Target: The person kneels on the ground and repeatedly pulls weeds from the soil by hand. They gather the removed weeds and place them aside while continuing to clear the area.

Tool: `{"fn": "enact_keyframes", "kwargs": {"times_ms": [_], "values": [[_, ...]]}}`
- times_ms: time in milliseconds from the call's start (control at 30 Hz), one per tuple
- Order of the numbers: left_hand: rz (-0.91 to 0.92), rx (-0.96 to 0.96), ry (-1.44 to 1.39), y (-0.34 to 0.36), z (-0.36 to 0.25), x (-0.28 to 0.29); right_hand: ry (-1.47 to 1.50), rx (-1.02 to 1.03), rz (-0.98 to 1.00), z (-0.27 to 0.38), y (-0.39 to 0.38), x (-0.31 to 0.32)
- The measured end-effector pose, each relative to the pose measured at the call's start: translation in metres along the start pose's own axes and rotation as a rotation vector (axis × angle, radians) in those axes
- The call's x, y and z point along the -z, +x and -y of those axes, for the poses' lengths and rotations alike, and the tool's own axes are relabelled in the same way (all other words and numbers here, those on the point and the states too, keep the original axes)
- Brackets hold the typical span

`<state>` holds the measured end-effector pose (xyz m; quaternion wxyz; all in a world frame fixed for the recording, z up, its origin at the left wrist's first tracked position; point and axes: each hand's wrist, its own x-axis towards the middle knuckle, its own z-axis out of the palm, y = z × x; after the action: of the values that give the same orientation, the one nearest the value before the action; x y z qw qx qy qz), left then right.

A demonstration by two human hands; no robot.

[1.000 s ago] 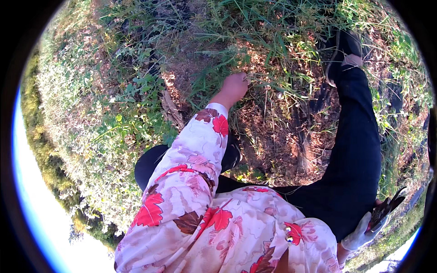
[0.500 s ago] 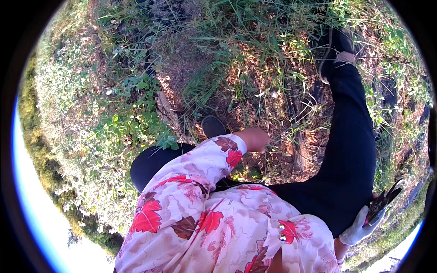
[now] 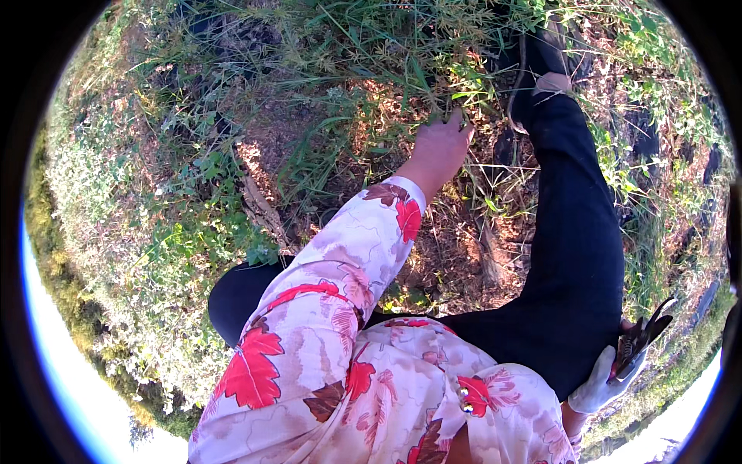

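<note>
My bare left hand (image 3: 444,143) reaches forward and down to the grass (image 3: 421,85) in front of me. Its fingers look apart, with tips among thin green stems; whether they touch any is too small to tell. By my bent right knee, my right hand (image 3: 599,387) in a pale glove is closed around a dark hand tool, apparently pruning shears (image 3: 640,340). The two pointed ends of the tool stand apart and face outward to the right. Part of the grip is hidden by the glove and my leg.
My right leg (image 3: 576,201) in dark trousers stretches forward, its shoe (image 3: 533,69) among the weeds. My left knee (image 3: 239,301) is bent beside leafy plants (image 3: 205,232). A piece of dry wood (image 3: 263,205) lies at centre left.
My left hand has moved forward, away from my body, from above the bare soil to the grass, and its fingers now show. The right hand still holds the shears by the knee.
</note>
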<state>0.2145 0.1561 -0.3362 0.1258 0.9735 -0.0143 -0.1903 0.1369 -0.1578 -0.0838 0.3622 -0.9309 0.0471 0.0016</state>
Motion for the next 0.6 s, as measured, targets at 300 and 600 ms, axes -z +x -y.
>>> {"fn": "enact_keyframes", "kwargs": {"times_ms": [300, 600], "values": [[0.363, 0.190, 0.054, 0.029, 0.030, -0.007, 0.048, -0.020, -0.008, -0.003, -0.001, 0.002], [0.340, 0.178, 0.050, 0.017, 0.036, -0.014, 0.035, 0.014, -0.014, -0.004, -0.001, -0.001]]}}
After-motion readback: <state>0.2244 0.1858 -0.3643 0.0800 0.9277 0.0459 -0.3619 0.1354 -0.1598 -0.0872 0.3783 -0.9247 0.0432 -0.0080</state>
